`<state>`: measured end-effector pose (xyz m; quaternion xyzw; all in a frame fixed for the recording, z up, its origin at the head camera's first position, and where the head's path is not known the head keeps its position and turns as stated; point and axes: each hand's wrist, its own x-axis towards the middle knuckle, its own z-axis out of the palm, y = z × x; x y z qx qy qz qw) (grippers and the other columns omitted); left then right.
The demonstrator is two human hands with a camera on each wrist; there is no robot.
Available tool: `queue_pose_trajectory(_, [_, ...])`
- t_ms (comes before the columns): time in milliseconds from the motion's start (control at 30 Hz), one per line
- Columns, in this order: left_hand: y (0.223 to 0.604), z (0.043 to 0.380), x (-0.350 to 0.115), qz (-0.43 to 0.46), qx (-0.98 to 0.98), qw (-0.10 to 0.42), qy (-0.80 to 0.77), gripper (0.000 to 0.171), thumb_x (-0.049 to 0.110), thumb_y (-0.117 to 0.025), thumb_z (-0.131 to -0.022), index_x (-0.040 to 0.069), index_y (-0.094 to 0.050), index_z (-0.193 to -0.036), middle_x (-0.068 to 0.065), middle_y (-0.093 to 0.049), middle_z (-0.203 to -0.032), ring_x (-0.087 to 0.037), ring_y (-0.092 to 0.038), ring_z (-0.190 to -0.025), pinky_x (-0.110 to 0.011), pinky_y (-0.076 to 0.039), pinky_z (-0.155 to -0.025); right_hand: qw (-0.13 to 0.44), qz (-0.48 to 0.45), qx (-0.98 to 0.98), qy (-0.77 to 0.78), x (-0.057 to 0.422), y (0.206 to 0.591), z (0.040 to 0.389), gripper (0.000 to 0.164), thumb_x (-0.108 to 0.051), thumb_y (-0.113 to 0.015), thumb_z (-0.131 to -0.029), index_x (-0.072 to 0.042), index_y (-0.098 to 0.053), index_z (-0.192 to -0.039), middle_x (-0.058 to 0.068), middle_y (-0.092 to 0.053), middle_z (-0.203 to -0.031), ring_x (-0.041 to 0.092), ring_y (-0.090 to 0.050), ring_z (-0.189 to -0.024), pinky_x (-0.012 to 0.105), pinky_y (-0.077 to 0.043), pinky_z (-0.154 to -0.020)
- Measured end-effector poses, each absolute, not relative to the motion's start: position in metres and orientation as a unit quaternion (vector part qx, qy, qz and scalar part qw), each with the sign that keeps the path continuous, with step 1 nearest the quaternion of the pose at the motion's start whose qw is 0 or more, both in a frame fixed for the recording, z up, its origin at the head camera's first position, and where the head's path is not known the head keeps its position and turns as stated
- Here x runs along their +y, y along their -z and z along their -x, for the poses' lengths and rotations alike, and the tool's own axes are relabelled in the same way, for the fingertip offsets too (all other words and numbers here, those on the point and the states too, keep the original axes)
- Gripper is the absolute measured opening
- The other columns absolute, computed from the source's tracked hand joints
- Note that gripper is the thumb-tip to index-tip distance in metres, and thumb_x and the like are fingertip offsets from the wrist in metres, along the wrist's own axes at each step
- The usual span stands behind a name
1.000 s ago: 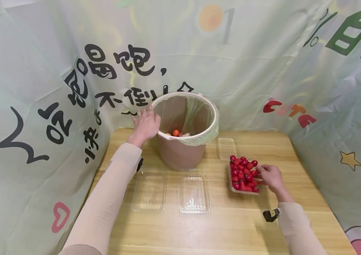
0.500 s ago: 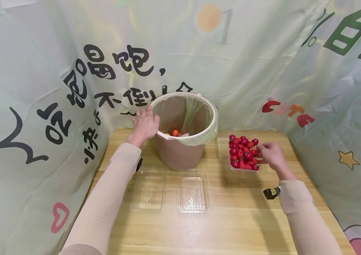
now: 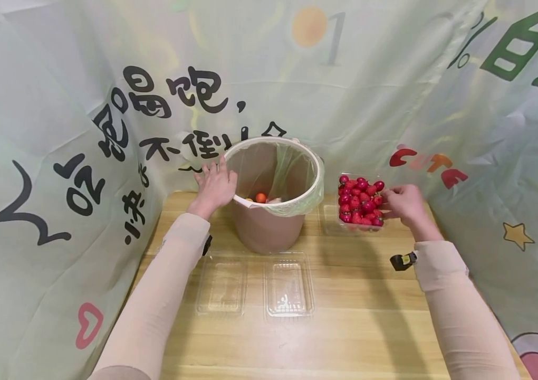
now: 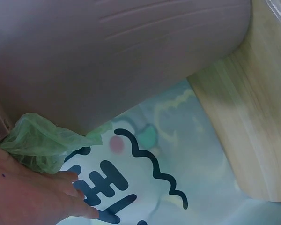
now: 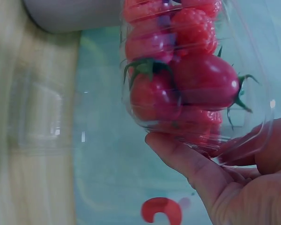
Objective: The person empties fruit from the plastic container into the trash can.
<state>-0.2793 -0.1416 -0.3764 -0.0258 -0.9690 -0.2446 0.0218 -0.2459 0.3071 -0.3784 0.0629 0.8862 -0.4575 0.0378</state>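
Observation:
My left hand [image 3: 215, 186] rests on the left rim of a brownish-pink bin [image 3: 269, 229], its fingers spread. A pale green bag [image 4: 42, 140] lines the bin and hangs over the rim beside that hand in the left wrist view. My right hand [image 3: 405, 203] grips the right side of a clear plastic box [image 5: 267, 112], thumb and fingers on its wall. Inside are red cherry tomatoes [image 5: 203, 82] with green stems and bumpy raspberry-like red fruits [image 5: 194, 30]. The box hangs in the air above the table's back right. Under it is another clear plastic piece [image 3: 329, 219], partly hidden.
Two clear plastic trays or lids [image 3: 221, 285] lie side by side on the wooden table [image 3: 345, 338] in front of the bin. An orange-red round item [image 3: 261, 198] shows inside the bin. Printed cloth walls [image 3: 383, 89] enclose the table.
My right hand has carried the box of tomatoes and berries away from me, toward the back of the table. The left hand stays on the bin's rim.

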Motion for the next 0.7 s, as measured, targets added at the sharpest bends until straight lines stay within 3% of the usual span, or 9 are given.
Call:
queue_pose_trajectory(100, [0.377,0.280,-0.141,0.027,-0.969,0.023,0.243,0.073,0.042,-0.017,-0.109,0.001,-0.005,-0.169,-0.035,-0.009,-0.172,-0.056,0.002,-0.160,-0.075,0.007,-0.125,0.031,-0.061,0.888,0.454,0.303,0.367,0.250,0.045,-0.019,-0.043,-0.112,0.019,-0.061,-0.127,0.036,-0.066,-0.121,-0.001,-0.069,-0.070,0.037,-0.067,-0.074])
queue_pose_trajectory(267, [0.375,0.280,-0.142,0.027,-0.970,0.025,0.239,0.073,0.041,-0.017,-0.108,0.000,-0.004,-0.168,-0.035,-0.010,-0.171,-0.057,0.001,-0.159,-0.076,0.005,-0.125,0.010,-0.058,0.887,0.458,0.295,0.349,0.260,0.042,-0.018,-0.046,-0.110,0.018,-0.064,-0.123,0.019,-0.074,-0.099,-0.003,-0.067,-0.065,0.029,-0.065,-0.066])
queue_pose_trajectory(367, [0.375,0.279,-0.142,0.026,-0.970,0.025,0.239,0.074,0.041,-0.018,-0.109,0.000,-0.005,-0.168,-0.035,-0.009,-0.172,-0.056,0.002,-0.160,-0.075,0.005,-0.125,0.000,-0.058,0.884,0.463,0.290,0.341,0.266,0.038,-0.017,-0.047,-0.109,0.016,-0.067,-0.111,0.008,-0.073,-0.087,-0.001,-0.068,-0.064,0.029,-0.065,-0.064])
queue_pose_trajectory(533, [0.375,0.281,-0.142,0.029,-0.975,0.030,0.218,0.073,0.041,-0.017,-0.109,0.000,-0.009,-0.168,-0.034,-0.006,-0.173,-0.057,0.002,-0.159,-0.076,0.005,-0.125,-0.016,-0.050,0.879,0.475,0.284,0.328,0.273,0.035,-0.014,-0.048,-0.108,0.009,-0.063,-0.087,0.001,-0.071,-0.077,0.000,-0.070,-0.062,0.031,-0.066,-0.064])
queue_pose_trajectory(633, [0.374,0.282,-0.142,0.030,-0.978,0.033,0.203,0.073,0.042,-0.016,-0.109,-0.001,-0.011,-0.168,-0.033,-0.005,-0.173,-0.058,0.004,-0.159,-0.077,0.005,-0.125,-0.025,-0.047,0.879,0.473,0.281,0.321,0.275,0.035,-0.013,-0.047,-0.108,0.013,-0.065,-0.094,0.010,-0.075,-0.083,-0.001,-0.070,-0.061,0.030,-0.065,-0.063])
queue_pose_trajectory(700, [0.374,0.282,-0.142,0.029,-0.980,0.029,0.196,0.073,0.042,-0.015,-0.109,0.000,-0.011,-0.168,-0.033,-0.004,-0.173,-0.057,0.006,-0.159,-0.076,0.006,-0.125,-0.023,-0.047,0.881,0.471,0.279,0.317,0.276,0.038,-0.015,-0.046,-0.108,0.018,-0.065,-0.108,0.016,-0.074,-0.097,-0.003,-0.069,-0.062,0.028,-0.065,-0.063])
